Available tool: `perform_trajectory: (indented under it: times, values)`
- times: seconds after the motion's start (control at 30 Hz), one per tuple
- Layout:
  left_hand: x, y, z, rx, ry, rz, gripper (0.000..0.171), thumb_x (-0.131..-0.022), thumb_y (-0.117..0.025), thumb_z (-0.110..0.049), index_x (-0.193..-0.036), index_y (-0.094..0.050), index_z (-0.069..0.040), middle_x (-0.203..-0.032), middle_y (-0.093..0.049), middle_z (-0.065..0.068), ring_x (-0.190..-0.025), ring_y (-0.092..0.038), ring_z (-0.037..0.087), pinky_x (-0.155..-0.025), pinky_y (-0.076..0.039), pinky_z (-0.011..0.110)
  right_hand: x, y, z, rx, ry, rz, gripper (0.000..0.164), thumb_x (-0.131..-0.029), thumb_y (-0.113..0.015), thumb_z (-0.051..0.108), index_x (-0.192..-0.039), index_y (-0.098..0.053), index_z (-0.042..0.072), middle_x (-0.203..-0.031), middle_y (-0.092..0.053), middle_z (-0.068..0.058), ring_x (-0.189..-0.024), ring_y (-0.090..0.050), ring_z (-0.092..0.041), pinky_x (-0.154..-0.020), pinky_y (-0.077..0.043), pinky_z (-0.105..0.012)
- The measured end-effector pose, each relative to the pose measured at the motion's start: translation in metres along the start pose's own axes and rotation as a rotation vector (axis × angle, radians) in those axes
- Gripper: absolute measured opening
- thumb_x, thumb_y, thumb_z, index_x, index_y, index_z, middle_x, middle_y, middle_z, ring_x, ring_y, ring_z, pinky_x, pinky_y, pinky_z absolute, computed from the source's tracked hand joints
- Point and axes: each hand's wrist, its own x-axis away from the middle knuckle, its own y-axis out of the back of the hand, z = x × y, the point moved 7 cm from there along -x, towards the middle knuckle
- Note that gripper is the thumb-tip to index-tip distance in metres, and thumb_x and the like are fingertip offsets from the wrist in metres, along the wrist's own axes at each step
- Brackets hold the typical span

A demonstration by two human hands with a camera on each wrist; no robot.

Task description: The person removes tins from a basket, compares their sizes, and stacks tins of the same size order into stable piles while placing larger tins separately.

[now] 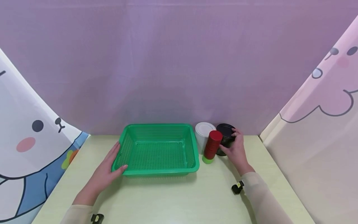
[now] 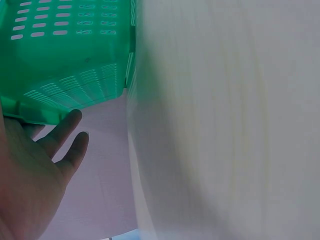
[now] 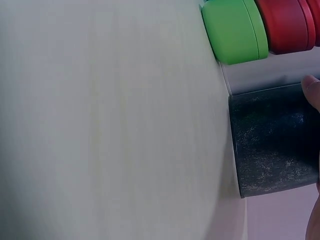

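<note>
A green plastic basket (image 1: 156, 171) with perforated walls stands on the table. My left hand (image 1: 104, 177) rests against its left side, fingers spread and fairly straight along the rim, thumb at the front left corner. In the left wrist view the fingertips (image 2: 74, 116) touch the basket's edge. At the right, my right hand (image 1: 237, 152) grips a black lidded canister (image 1: 226, 130), thumb on the near left side and fingers round the far right. Beside the canister stands a red column (image 1: 213, 144) of stacked round pieces on a green base (image 3: 235, 31). Behind it is a white lidded canister (image 1: 205, 129).
The pale table (image 1: 167, 202) ends at a purple cloth backdrop (image 1: 179, 68). Printed cloth panels (image 1: 313, 140) flank it on both sides. The red column and white canister stand close to the basket's right wall.
</note>
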Motion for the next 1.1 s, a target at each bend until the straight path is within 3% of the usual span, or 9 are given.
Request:
perform_trajectory:
  times: [0.33, 0.5, 0.83, 1.1]
  values:
    - [-0.001, -0.003, 0.005, 0.005, 0.007, 0.007, 0.1, -0.103, -0.079, -0.03, -0.179, -0.016, -0.012, -0.186, -0.01, 0.008, -0.165, -0.017, 0.053, -0.117, -0.029, 0.085, 0.001, 0.0, -0.002, 0.021, -0.046, 0.027, 0.085, -0.073, -0.1, -0.007, -0.131, -0.039, -0.006, -0.164, -0.04, -0.024, -0.155, -0.039, -0.047, -0.128, -0.035, -0.053]
    - [-0.001, -0.003, 0.005, 0.01, -0.001, 0.001, 0.1, -0.103, -0.079, -0.029, -0.179, -0.016, -0.012, -0.186, -0.01, 0.007, -0.165, -0.017, 0.053, -0.116, -0.029, 0.086, 0.001, 0.002, -0.002, 0.028, -0.064, 0.034, 0.094, -0.073, -0.101, -0.005, -0.143, -0.038, -0.006, -0.167, -0.035, -0.025, -0.155, -0.038, -0.048, -0.127, -0.036, -0.057]
    - [-0.003, -0.001, 0.003, -0.006, -0.015, 0.003, 0.099, -0.103, -0.079, -0.032, -0.178, -0.018, -0.011, -0.186, -0.012, 0.008, -0.165, -0.019, 0.053, -0.116, -0.03, 0.085, 0.002, 0.017, -0.004, -0.053, -0.12, 0.055, 0.108, -0.077, -0.101, 0.0, -0.158, -0.03, -0.008, -0.167, -0.03, -0.031, -0.154, -0.038, -0.049, -0.122, -0.037, -0.069]
    - [-0.007, 0.006, 0.001, 0.083, -0.012, 0.002, 0.097, -0.106, -0.076, -0.026, -0.179, -0.015, -0.013, -0.185, -0.012, 0.017, -0.161, -0.023, 0.058, -0.115, -0.032, 0.085, 0.01, 0.043, -0.009, -0.02, -0.1, 0.096, 0.093, -0.087, -0.092, 0.0, -0.156, -0.032, -0.013, -0.161, -0.035, -0.034, -0.148, -0.042, -0.051, -0.122, -0.036, -0.067]
